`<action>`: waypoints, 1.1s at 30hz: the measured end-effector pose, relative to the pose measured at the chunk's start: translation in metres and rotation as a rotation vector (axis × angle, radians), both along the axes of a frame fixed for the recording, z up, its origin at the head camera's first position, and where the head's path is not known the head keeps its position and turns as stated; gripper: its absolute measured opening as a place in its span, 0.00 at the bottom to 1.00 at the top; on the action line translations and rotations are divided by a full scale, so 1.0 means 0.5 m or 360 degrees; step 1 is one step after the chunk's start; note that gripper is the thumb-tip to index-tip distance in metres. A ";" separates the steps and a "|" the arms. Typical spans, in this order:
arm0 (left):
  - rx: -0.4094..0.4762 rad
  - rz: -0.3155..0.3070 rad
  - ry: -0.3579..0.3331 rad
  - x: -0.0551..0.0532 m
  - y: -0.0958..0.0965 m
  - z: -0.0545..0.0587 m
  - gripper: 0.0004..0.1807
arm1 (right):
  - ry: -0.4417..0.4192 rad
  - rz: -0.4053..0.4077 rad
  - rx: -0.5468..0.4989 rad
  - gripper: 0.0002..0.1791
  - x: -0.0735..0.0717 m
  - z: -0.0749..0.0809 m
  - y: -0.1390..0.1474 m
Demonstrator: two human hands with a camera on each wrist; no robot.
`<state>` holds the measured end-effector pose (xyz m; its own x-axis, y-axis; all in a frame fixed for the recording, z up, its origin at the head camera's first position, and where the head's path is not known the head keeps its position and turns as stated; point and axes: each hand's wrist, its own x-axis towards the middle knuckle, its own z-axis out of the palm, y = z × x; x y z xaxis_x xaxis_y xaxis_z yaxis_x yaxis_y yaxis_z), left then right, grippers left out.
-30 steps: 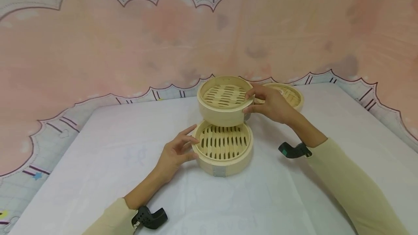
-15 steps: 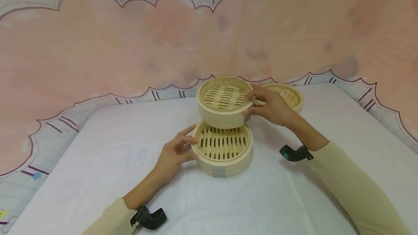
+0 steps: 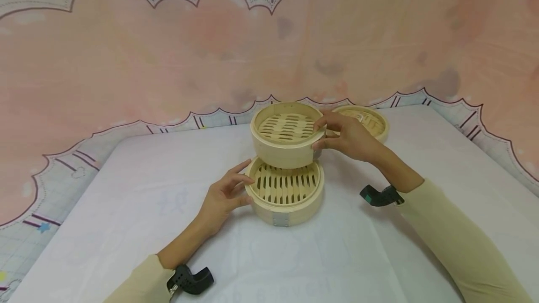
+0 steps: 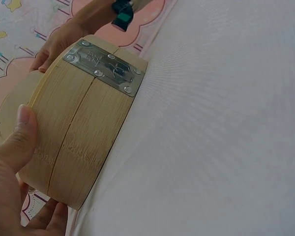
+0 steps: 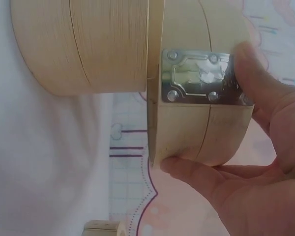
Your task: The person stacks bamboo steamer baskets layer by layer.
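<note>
I had two round, pale-yellow bamboo steamer baskets in view, one above the other. The lower basket (image 3: 286, 191), a shallow drum with slots running from 12 to 6 o'clock and a riveted silver metal plate (image 4: 105, 66) at its 6 o'clock, sat level on the white-covered tabletop (image 3: 134, 200). The upper basket (image 3: 287, 134), likewise shallow, was held open side up toward the lower one's 12 o'clock, its slots running from 9 to 3; I could not tell whether the two touched. A round, woven bamboo lid (image 3: 372, 123) lay at 2 o'clock from the lower basket, partly behind the right hand (image 3: 347, 135).

The left hand (image 3: 223, 197) came in from 7 o'clock, its thumb and fingers spread round the lower basket's wall at 9 o'clock and clamped on it. The right hand reached in from 4 o'clock, its fingers and thumb clamped on the upper basket at 3 o'clock, beside a second silver plate (image 5: 196, 76).

Against the frame from a second earlier, I saw the upper basket slightly lower, covering a little more of the lower one's slats. Both hands kept their holds.
</note>
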<state>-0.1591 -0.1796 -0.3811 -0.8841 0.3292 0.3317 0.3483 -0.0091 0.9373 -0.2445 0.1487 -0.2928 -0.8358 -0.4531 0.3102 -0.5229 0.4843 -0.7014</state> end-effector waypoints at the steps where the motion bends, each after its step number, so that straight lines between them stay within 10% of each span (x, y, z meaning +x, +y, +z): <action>1: 0.0001 -0.0001 0.0001 0.000 0.000 -0.001 0.22 | -0.0003 0.0004 -0.0003 0.19 0.001 0.000 0.000; 33: 0.0055 -0.0016 0.0071 -0.001 -0.001 -0.006 0.28 | -0.0046 0.0251 -0.0093 0.17 0.002 -0.005 0.007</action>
<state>-0.1595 -0.1801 -0.3842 -0.8648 0.3258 0.3822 0.3895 -0.0452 0.9199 -0.2435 0.1522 -0.2953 -0.7647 -0.5613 0.3165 -0.5684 0.3559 -0.7418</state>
